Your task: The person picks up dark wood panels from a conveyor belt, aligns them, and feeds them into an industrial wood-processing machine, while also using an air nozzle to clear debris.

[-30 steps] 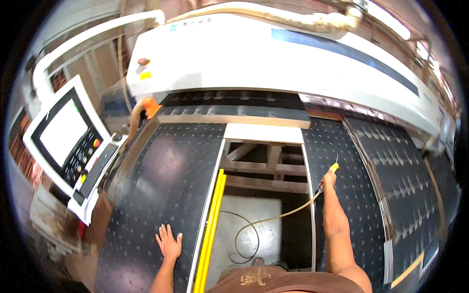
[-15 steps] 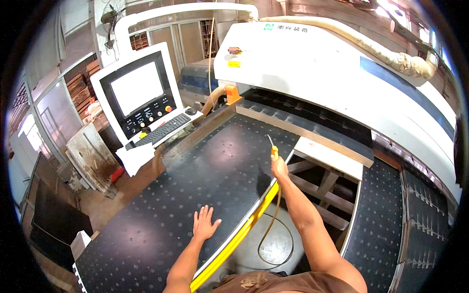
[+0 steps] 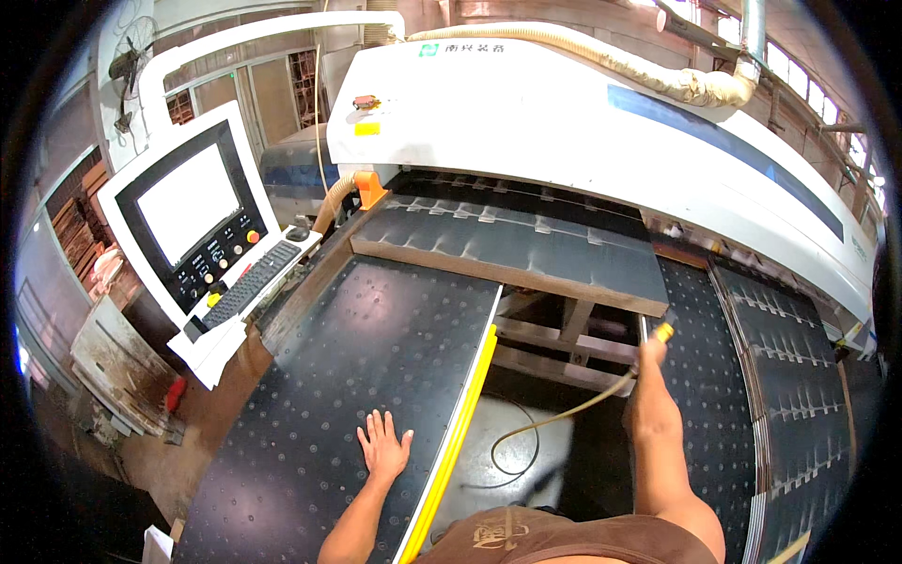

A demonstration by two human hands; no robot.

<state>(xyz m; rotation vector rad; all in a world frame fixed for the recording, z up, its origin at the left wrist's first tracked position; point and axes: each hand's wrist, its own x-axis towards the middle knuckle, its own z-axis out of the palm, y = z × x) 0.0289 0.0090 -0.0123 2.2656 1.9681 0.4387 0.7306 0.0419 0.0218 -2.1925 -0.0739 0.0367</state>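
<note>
My right hand [image 3: 650, 367] is closed around a yellow air blow gun [image 3: 663, 333], held over the near edge of the right-hand black table [image 3: 707, 395]. From the blow gun a thin tan hose [image 3: 573, 411] curves down and loops above the floor. My left hand [image 3: 383, 449] lies spread and flat on the dotted black table [image 3: 329, 404], with nothing in it. Along that table's right side runs a yellow strip [image 3: 458, 423] beside a pale edge.
Across the far side stands a big white machine [image 3: 526, 122], with a dark wood-edged panel [image 3: 507, 244] jutting toward me. A control console [image 3: 193, 216] with keyboard [image 3: 249, 282] stands at left. Frame bars [image 3: 564, 343] span the gap between the tables.
My right hand has carried the blow gun rightward, from the left table's edge across the gap. The view has swung right. The dark panel reaches nearer, and a pale board beside it no longer shows.
</note>
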